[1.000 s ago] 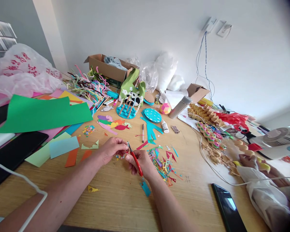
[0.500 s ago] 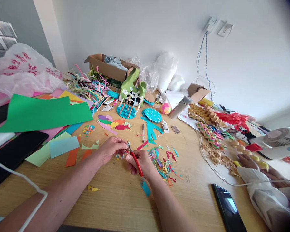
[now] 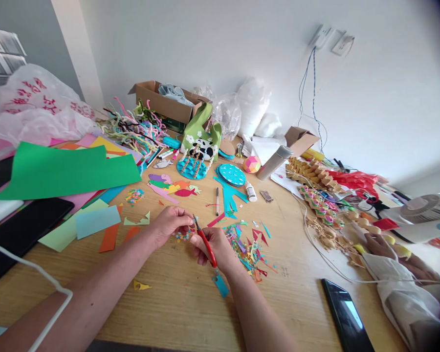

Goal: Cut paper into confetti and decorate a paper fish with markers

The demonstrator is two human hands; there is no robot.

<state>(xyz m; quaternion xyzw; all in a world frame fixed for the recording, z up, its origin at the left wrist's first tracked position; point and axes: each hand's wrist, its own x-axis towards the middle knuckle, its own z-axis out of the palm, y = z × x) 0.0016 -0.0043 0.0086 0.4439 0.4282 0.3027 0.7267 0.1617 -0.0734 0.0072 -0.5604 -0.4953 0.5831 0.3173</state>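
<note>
Where the head view looks down on the wooden table (image 3: 183, 303), the right hand (image 3: 212, 247) is curled tight round the handles of the red scissors (image 3: 205, 240), blades pointing up and left, just above a small heap of paper confetti (image 3: 182, 236). The left hand (image 3: 170, 222) meets the blade tip with fingertips pinched together; what they pinch is too small to tell. Coloured scraps (image 3: 247, 244) lie just right; a co-worker's hand (image 3: 376, 244) rests well apart at the far right

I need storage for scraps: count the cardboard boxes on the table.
2. One box sits at the back left, behind the pipe cleaners; a smaller box lies open at the back right, near the flask. The clutter may hide others.
</note>
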